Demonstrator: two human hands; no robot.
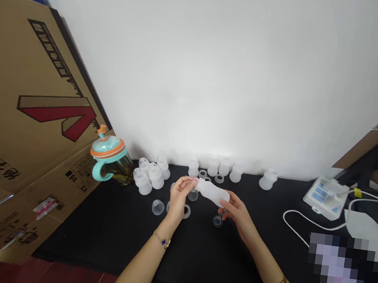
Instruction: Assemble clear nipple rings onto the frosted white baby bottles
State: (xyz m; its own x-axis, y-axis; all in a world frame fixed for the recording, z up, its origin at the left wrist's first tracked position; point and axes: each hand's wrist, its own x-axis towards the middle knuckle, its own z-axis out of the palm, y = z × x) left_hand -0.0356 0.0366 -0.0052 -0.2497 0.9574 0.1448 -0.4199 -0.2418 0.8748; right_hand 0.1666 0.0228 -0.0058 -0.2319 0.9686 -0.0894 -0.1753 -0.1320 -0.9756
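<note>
A white bottle [214,193] is held tilted above the black table, its neck to the left and its base to the right. My left hand [179,196] pinches something small and clear with a pinkish edge at the bottle's neck; its exact shape is hard to make out. Fingers of my right hand [233,208] are closed around the bottle's base. Beneath the hands lie a clear dome cap [158,207], a translucent ring [186,212] and a clear round part [217,220].
Several capped bottles [143,183] stand at the left beside a teal-lidded jug [113,159] and a large cardboard box [40,108]. Uncapped bottles [236,173] line the wall. At right are a lone bottle [268,179], a plastic case [324,197] and a white cable [298,224].
</note>
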